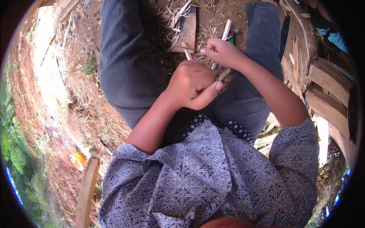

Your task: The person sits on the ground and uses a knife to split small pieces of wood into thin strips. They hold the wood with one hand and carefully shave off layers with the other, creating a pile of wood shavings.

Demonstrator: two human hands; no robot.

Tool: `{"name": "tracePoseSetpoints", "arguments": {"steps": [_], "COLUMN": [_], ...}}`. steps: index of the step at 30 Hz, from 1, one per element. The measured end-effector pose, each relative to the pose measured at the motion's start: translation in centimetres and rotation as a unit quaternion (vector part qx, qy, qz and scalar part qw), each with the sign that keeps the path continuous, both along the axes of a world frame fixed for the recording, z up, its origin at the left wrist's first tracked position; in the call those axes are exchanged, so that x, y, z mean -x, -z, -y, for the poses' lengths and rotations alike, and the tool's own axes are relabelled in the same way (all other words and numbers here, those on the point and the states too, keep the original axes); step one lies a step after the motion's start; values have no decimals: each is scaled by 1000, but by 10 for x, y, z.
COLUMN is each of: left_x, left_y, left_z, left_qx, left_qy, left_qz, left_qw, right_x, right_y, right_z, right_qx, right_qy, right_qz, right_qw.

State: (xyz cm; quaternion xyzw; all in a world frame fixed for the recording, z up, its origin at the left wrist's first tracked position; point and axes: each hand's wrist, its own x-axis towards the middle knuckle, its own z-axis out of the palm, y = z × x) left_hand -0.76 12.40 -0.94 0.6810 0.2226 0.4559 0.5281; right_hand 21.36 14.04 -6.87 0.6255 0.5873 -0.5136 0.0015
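A: Count check. Hands?

B: Two, both bare. Left hand (pixel 192 85) is clenched into a fist, thumb laid along the side, wrapped round something. A pale bamboo strip (pixel 187 53) pokes out above the knuckles. Can't see how far it runs inside the fist.

A: Right?

B: Right hand (pixel 222 52) pinches with thumb and forefinger. Fingertips closed on a thin sliver (pixel 190 48), straw-coloured, fibrous. Hedge: it might be a blade edge rather than a sliver, too small to tell.

A: Where's the work sitting?

B: Between the knees, above the lap, over a flat wooden board (pixel 186 28) on the ground. Board is rectangular, brown, rough.

A: Other pieces?

B: One more pale strip (pixel 226 29) upright just beyond the right hand, flat, split-cut. Shavings (pixel 175 15) everywhere around the board: curly, dry, stringy, too many to count.

A: Surroundings?

B: Two legs in dark grey trousers (pixel 125 57), smooth cloth. Patterned blue-white shirt (pixel 197 178), floral print. Stacked wooden planks (pixel 327 87) at right, at least four, weathered. One rounded timber piece (pixel 86 190) lower left. Ground is red-brown dirt (pixel 57 125) with dry grass.
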Motion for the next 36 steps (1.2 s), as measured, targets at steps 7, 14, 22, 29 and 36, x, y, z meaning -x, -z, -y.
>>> {"name": "tracePoseSetpoints", "arguments": {"steps": [7, 14, 22, 29, 36], "left_x": [-2, -5, -12, -16, -20], "left_y": [-1, -5, -2, -2, 2], "left_z": [-2, -3, 6, 7, 13], "left_qx": [8, 2, 10, -43, -54], "left_qy": [-2, -21, 5, 0, 16], "left_qz": [6, 27, 21, -26, -61], "left_qw": [1000, 999, 1000, 999, 997], "right_x": [14, 19, -4, -2, 2], "right_y": [47, 24, -53, -54, -25], "right_z": [-17, -27, -20, -13, -11], "right_qx": [-75, 56, 36, 46, -62], "right_qy": [-65, 29, -27, -18, -70], "right_qz": [71, 60, 19, 17, 52], "right_qw": [992, 996, 999, 999, 994]}}
